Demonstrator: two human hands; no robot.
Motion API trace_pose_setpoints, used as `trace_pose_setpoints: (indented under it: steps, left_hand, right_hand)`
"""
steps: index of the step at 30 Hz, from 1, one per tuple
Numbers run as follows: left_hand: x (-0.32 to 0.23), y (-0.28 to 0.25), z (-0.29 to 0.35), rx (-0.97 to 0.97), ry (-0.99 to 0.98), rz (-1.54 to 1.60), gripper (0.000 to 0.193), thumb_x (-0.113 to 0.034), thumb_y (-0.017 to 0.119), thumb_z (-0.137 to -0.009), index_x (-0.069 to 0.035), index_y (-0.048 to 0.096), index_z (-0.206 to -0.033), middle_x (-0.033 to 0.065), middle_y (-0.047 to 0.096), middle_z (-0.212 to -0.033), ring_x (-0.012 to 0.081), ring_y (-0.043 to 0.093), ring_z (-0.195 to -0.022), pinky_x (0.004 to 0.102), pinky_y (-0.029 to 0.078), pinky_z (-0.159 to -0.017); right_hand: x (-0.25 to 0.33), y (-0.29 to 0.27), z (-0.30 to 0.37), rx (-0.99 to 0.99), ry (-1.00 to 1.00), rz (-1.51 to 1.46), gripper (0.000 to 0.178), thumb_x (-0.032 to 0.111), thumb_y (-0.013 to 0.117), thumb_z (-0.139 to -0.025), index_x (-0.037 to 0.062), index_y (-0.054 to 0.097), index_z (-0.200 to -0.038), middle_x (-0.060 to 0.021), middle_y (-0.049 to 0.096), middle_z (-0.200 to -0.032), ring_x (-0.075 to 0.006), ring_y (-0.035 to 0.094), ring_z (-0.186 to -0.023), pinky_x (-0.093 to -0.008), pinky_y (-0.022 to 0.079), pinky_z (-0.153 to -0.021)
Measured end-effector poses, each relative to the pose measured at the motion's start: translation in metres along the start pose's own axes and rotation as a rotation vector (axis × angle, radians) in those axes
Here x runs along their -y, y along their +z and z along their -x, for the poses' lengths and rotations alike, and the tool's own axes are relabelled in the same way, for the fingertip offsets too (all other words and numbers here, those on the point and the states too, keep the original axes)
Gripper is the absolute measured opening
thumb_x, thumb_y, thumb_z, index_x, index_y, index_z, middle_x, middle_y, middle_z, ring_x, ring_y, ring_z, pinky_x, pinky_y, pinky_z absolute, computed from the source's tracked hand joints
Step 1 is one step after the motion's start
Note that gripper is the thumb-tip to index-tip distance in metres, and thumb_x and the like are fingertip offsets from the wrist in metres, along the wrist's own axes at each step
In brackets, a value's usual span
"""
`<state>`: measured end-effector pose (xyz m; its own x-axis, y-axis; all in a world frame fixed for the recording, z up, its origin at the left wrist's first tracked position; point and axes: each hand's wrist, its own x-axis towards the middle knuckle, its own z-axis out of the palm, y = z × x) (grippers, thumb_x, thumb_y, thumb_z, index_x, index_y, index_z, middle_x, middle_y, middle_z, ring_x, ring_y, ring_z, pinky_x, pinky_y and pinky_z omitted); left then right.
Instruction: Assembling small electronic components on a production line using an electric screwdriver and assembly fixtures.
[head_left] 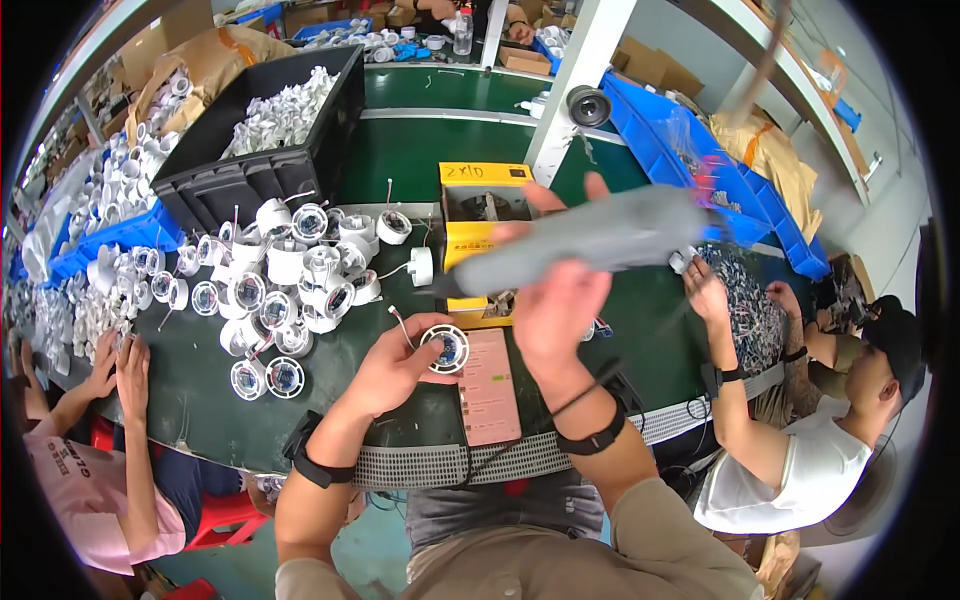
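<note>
My left hand point(388, 368) grips a round white housing point(444, 349) by its rim, its ringed face with a circuit board turned up. A thin wire sticks out beside my thumb. My right hand point(562, 305) is closed round a long grey electric screwdriver point(590, 240), blurred by motion, its dark narrow end pointing left. The tool hangs over a yellow box point(486, 178) and partly hides it. Below it lies a phone with a lit pink screen point(490, 390), just right of the housing. To the left, a heap of similar white housings point(275, 300) covers the bench.
A black crate point(240, 185) of small white parts stands at the back left. Blue bins point(655, 125) and a white post point(580, 90) rise at the back right. Co-workers' hands rest at the left point(120, 370) and reach over a pile of small parts point(750, 310) at the right.
</note>
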<state>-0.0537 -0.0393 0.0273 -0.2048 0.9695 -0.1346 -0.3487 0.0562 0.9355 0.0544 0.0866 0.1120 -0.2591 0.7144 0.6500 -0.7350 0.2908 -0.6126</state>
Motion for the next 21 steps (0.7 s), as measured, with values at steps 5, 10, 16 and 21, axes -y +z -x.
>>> trace_pose_setpoints:
  steps: [5,10,16,21]
  left_hand:
    - [0.016,-0.008,0.000,-0.207,-0.025,-0.024,0.031,-0.003,0.049,-0.099,0.005,0.051,-0.129,0.0096,0.062,-0.103,0.0164,0.066,-0.088,0.0313,0.064,-0.076]
    - [0.024,-0.015,-0.003,-0.263,-0.067,-0.155,0.033,-0.002,0.047,-0.099,0.007,0.049,-0.131,0.0098,0.061,-0.106,0.0172,0.066,-0.088,0.0323,0.064,-0.077]
    - [0.019,-0.011,-0.004,-0.277,-0.100,-0.175,0.033,-0.003,0.047,-0.099,0.007,0.050,-0.130,0.0104,0.062,-0.104,0.0164,0.066,-0.087,0.0315,0.064,-0.076]
    - [0.021,-0.012,-0.004,-0.284,-0.104,-0.212,0.033,-0.004,0.047,-0.099,0.007,0.050,-0.129,0.0108,0.062,-0.105,0.0158,0.065,-0.087,0.0305,0.063,-0.075]
  right_hand:
    - [-0.002,-0.038,0.007,-0.072,0.096,0.114,0.048,0.035,0.051,-0.101,0.0004,0.037,-0.132,-0.0100,0.059,-0.079,-0.0174,0.060,-0.063,-0.0314,0.050,-0.057]
    - [-0.017,-0.038,-0.005,-0.139,0.086,0.356,0.034,0.024,0.053,-0.100,-0.0035,0.045,-0.118,-0.0059,0.049,-0.062,-0.0148,0.049,-0.050,-0.0288,0.043,-0.049]
    - [-0.024,-0.033,-0.002,-0.097,0.066,0.406,0.031,0.020,0.053,-0.099,-0.0038,0.047,-0.117,-0.0052,0.049,-0.060,-0.0135,0.049,-0.050,-0.0282,0.042,-0.049]
    - [-0.028,-0.032,-0.001,-0.071,0.051,0.438,0.030,0.020,0.052,-0.099,-0.0046,0.047,-0.116,-0.0054,0.050,-0.059,-0.0133,0.049,-0.049,-0.0275,0.041,-0.049]
